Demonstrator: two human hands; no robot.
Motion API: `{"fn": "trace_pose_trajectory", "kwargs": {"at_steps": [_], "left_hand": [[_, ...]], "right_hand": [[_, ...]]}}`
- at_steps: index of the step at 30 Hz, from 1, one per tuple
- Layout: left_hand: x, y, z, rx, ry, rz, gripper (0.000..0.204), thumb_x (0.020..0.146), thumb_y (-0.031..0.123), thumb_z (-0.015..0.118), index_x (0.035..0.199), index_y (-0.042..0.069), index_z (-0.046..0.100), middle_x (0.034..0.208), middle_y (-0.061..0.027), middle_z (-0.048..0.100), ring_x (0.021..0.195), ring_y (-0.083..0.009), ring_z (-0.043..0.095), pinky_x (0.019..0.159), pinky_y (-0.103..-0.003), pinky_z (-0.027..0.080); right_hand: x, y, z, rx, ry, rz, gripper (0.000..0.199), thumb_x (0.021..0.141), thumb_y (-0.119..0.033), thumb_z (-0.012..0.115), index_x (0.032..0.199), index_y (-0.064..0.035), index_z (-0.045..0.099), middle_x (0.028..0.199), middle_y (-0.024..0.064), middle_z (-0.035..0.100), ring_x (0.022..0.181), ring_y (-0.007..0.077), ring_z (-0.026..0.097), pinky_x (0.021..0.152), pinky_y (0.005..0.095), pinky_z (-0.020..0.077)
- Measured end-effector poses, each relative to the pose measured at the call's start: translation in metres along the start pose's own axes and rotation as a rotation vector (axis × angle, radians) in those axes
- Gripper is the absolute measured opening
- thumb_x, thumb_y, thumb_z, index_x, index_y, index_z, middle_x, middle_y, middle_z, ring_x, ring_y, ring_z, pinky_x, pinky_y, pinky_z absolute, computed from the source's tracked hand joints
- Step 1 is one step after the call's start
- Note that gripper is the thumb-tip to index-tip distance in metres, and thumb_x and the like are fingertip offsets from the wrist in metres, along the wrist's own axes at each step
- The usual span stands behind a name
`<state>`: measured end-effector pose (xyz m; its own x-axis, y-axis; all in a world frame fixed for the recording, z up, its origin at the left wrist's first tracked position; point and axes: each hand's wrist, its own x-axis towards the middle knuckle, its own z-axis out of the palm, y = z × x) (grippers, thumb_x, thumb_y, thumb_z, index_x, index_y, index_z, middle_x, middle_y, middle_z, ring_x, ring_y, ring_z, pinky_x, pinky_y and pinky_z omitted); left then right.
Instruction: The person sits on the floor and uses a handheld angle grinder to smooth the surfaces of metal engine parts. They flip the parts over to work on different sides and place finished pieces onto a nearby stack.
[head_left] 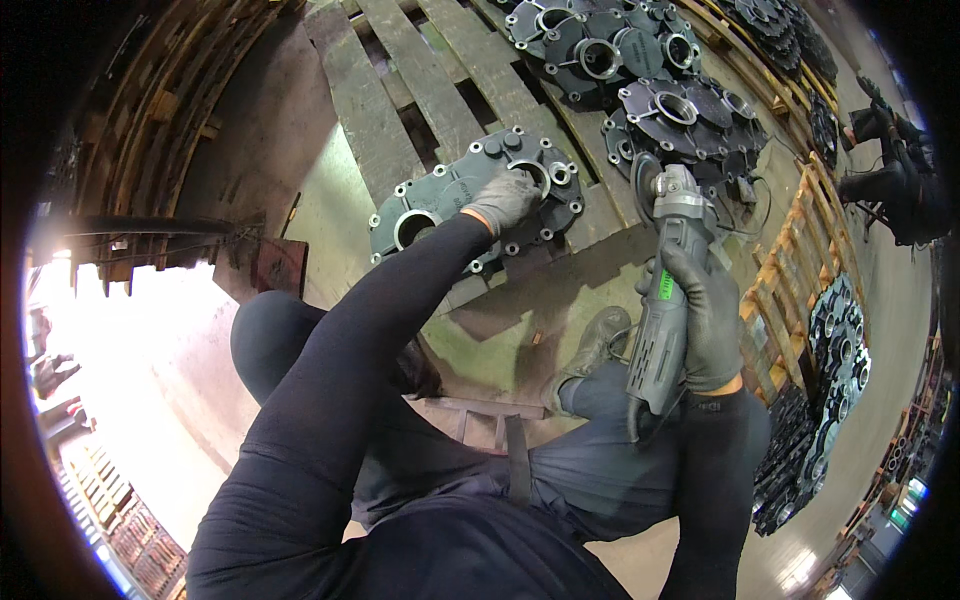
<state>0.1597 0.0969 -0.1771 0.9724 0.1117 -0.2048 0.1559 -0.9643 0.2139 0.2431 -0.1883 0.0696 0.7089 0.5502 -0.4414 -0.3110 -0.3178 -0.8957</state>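
Note:
A dark grey cast metal cover plate, with round bores and small bolt holes along its rim, lies on a wooden pallet ahead of me. My gloved left hand rests on it beside the right-hand bore, its fingers curled over the bore's edge. In my gloved right hand is a grey angle grinder, held upright with its disc at the far end. The disc is apart from the cover under my left hand and close to another dark cover behind it.
More cast covers are stacked on the wooden pallet at the far right. Another pallet and piled covers stand to my right. Stacked pallets rise at the far left. A cord curls near the grinder. Another person is at the far right.

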Motion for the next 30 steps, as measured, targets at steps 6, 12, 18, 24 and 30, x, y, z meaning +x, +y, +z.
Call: {"fn": "trace_pose_trajectory", "kwargs": {"at_steps": [6, 12, 18, 24, 30], "left_hand": [[-0.037, 0.011, 0.003, 0.034, -0.054, -0.038, 0.024, 0.099, 0.016, 0.062, 0.114, 0.017, 0.08, 0.116, -0.0089, 0.077, 0.113, -0.0303, 0.073, 0.1, -0.048, 0.055], [-0.082, 0.003, 0.005, 0.113, -0.086, -0.038, 0.031, 0.099, 0.016, 0.062, 0.127, 0.022, 0.075, 0.114, -0.0055, 0.075, 0.116, -0.0276, 0.072, 0.099, -0.046, 0.052], [-0.105, 0.018, -0.073, -0.02, 0.005, -0.127, 0.024, 0.099, 0.013, 0.062, 0.119, 0.009, 0.073, 0.106, -0.0156, 0.077, 0.102, -0.0372, 0.076, 0.086, -0.048, 0.061], [-0.148, 0.037, -0.201, -0.006, 0.002, -0.073, 0.016, 0.096, 0.018, 0.067, 0.093, 0.007, 0.077, 0.083, -0.0169, 0.075, 0.086, -0.0369, 0.078, 0.075, -0.048, 0.061], [-0.165, 0.085, -0.137, 0.027, -0.122, 0.175, 0.01, 0.086, 0.015, 0.072, 0.084, 0.009, 0.08, 0.083, -0.0121, 0.078, 0.081, -0.03, 0.078, 0.066, -0.043, 0.059]], "right_hand": [[0.004, 0.025, -0.009, 0.048, 0.05, 0.045, 0.035, 0.097, -0.024, 0.083, 0.115, -0.0003, 0.065, 0.086, 0.0083, 0.069, 0.067, 0.016, 0.071, 0.055, 0.0293, 0.0572], [0.015, 0.044, -0.01, -0.031, -0.013, -0.008, 0.035, 0.097, -0.021, 0.082, 0.118, 0.0007, 0.064, 0.09, 0.0055, 0.067, 0.07, 0.0166, 0.072, 0.062, 0.0302, 0.0602], [0.036, 0.049, 0.0, -0.153, -0.093, -0.03, 0.036, 0.097, -0.022, 0.083, 0.118, 0.0016, 0.066, 0.093, 0.0071, 0.071, 0.073, 0.0155, 0.07, 0.065, 0.0303, 0.0574], [0.081, 0.052, 0.011, -0.526, -0.12, -0.243, 0.048, 0.089, -0.027, 0.085, 0.121, 0.0036, 0.067, 0.105, 0.0129, 0.076, 0.087, 0.0221, 0.071, 0.082, 0.0383, 0.0573], [0.119, 0.05, 0.036, -0.729, -0.165, -0.228, 0.055, 0.088, -0.03, 0.083, 0.129, 0.002, 0.067, 0.113, 0.0172, 0.077, 0.1, 0.0258, 0.073, 0.092, 0.0413, 0.0567]]}}
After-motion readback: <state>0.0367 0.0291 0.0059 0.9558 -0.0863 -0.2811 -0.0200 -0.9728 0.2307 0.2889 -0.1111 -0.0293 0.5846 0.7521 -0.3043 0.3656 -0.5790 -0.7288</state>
